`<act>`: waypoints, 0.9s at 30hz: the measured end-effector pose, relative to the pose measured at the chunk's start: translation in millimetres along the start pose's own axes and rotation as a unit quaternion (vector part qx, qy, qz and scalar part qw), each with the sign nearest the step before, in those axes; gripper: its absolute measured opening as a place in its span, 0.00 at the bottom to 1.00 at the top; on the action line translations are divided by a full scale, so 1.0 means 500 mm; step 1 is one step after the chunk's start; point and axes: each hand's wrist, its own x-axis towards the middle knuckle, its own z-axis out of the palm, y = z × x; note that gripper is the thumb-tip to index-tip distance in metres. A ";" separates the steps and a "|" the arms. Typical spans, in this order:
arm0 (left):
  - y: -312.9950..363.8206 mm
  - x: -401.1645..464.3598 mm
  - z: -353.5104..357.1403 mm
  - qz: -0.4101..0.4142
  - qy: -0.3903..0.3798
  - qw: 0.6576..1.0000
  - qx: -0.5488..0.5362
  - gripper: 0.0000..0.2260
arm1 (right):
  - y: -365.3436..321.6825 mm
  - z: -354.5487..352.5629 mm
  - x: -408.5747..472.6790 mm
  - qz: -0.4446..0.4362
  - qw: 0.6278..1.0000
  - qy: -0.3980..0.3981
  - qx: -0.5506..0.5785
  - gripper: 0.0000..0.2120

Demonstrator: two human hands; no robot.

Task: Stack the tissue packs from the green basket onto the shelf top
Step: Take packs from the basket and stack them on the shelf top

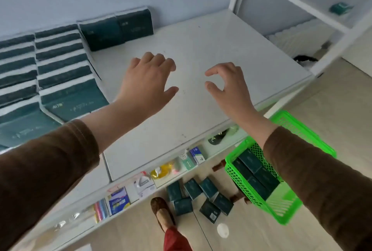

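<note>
Both your hands are up over the white shelf top (211, 53) and hold nothing. Your left hand (148, 78) has loose, bent fingers and the thumb sticks out. Your right hand (227, 85) is a bit curled, with the thumb and first finger apart. Dark green tissue packs (60, 65) sit in rows on the left side of the shelf top, and two more stand by the wall. The green basket (281, 168) is down on your right with packs inside. More packs (201, 196) lie on the floor by your shoe (162, 213).
</note>
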 end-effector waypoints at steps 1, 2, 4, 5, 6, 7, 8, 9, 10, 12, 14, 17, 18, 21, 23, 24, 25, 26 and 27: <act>0.044 -0.025 -0.001 0.005 0.005 1.000 -0.016 0.19 | 0.011 -0.035 -0.047 0.000 1.000 0.016 -0.006 0.10; 0.090 -0.047 0.000 0.012 0.008 0.999 -0.034 0.19 | 0.025 -0.071 -0.093 0.003 0.999 0.029 -0.014 0.09; 0.186 -0.079 0.009 0.028 0.008 0.997 -0.066 0.18 | 0.067 -0.143 -0.178 0.020 0.998 0.045 -0.030 0.08; 0.235 -0.089 0.016 0.037 0.004 0.996 -0.077 0.18 | 0.092 -0.177 -0.217 0.032 0.998 0.046 -0.036 0.07; 0.284 -0.098 0.024 0.047 -0.002 0.995 -0.087 0.18 | 0.119 -0.210 -0.254 0.047 0.997 0.044 -0.040 0.07; 0.331 -0.104 0.034 0.057 -0.010 0.994 -0.098 0.18 | 0.149 -0.240 -0.288 0.065 0.996 0.038 -0.046 0.06; 0.375 -0.108 0.047 0.065 -0.019 0.992 -0.107 0.18 | 0.181 -0.266 -0.319 0.083 0.995 0.030 -0.054 0.06; 0.415 -0.110 0.062 0.072 -0.028 0.990 -0.115 0.18 | 0.214 -0.288 -0.345 0.101 0.993 0.017 -0.066 0.06; 0.451 -0.111 0.079 0.079 -0.038 0.989 -0.120 0.18 | 0.247 -0.306 -0.367 0.119 0.990 -0.001 -0.078 0.06; 0.517 -0.110 0.122 0.091 -0.061 0.986 -0.124 0.18 | 0.314 -0.328 -0.401 0.154 0.983 -0.038 -0.090 0.07; 0.574 -0.108 0.177 0.102 -0.092 0.983 -0.122 0.18 | 0.381 -0.335 -0.431 0.176 0.978 -0.064 -0.087 0.06; 0.650 -0.094 0.278 0.107 -0.158 0.975 -0.110 0.18 | 0.493 -0.324 -0.472 0.207 0.971 -0.100 -0.059 0.07; 0.673 -0.088 0.317 0.106 -0.180 0.972 -0.106 0.18 | 0.536 -0.314 -0.485 0.222 0.966 -0.123 -0.045 0.08; 0.727 -0.070 0.445 0.099 -0.245 0.959 -0.100 0.19 | 0.667 -0.268 -0.511 0.273 0.939 -0.210 -0.028 0.14; 0.755 -0.057 0.534 0.110 -0.292 0.947 -0.072 0.22 | 0.746 -0.228 -0.513 0.301 0.918 -0.257 -0.029 0.20; 0.767 -0.052 0.578 0.116 -0.316 0.940 -0.054 0.23 | 0.781 -0.206 -0.511 0.313 0.907 -0.278 -0.032 0.23; 0.777 -0.044 0.619 0.122 -0.337 0.933 -0.035 0.24 | 0.814 -0.183 -0.507 0.320 0.898 -0.300 -0.040 0.26; 0.785 -0.036 0.659 0.132 -0.356 0.925 -0.018 0.25 | 0.844 -0.158 -0.504 0.326 0.888 -0.321 -0.050 0.28; 0.790 -0.029 0.699 0.140 -0.373 0.917 -0.003 0.26 | 0.872 -0.132 -0.503 0.334 0.877 -0.340 -0.060 0.30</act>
